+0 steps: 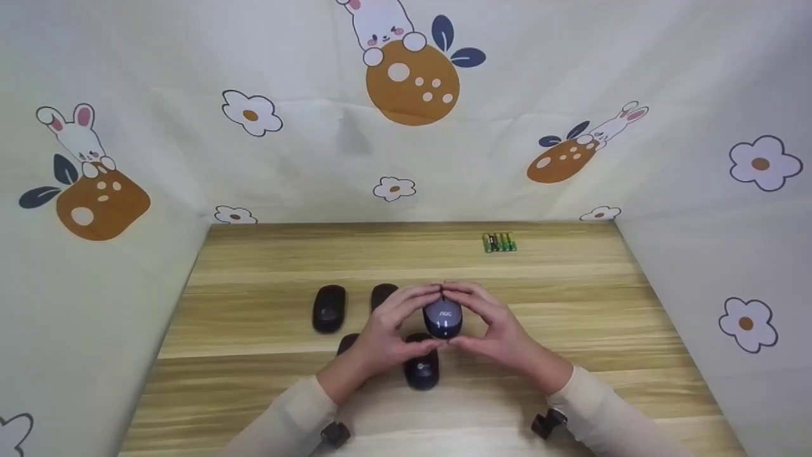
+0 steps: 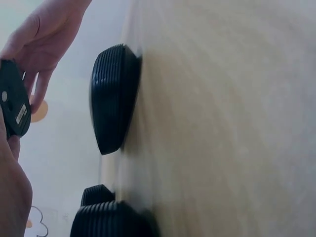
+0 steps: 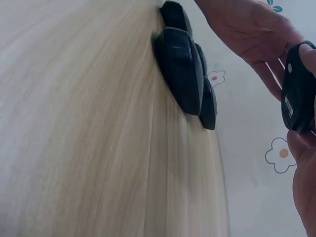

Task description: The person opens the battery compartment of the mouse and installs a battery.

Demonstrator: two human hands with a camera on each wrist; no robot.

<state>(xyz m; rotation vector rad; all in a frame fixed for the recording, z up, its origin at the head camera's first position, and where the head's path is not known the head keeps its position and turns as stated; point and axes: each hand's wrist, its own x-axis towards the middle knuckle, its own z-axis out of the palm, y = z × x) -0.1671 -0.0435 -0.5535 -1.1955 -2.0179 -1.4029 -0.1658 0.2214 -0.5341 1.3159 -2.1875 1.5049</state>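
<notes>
A dark blue, glossy computer mouse [image 1: 443, 316] is held up off the table between both hands, its logo side facing up. My left hand [image 1: 380, 333] pinches it from the left, fingers at the far end and thumb at the near end. From the right, my right hand [image 1: 510, 333] grips the same two ends in mirror fashion. Both wrist views show the mouse's dark flat underside [image 3: 295, 94] with a small label. Just beneath the hands lies a black mouse [image 1: 422, 371]. Another mouse [image 1: 348, 343] is partly hidden by the left wrist.
Further black mice lie on the wood-grain table [image 1: 254, 406]: one mouse [image 1: 329, 309] to the left, and one mouse [image 1: 383, 296] partly behind the left hand. Several green batteries [image 1: 500, 242] sit in a row at the back right. Printed cloth walls [image 1: 304, 152] enclose the back and sides.
</notes>
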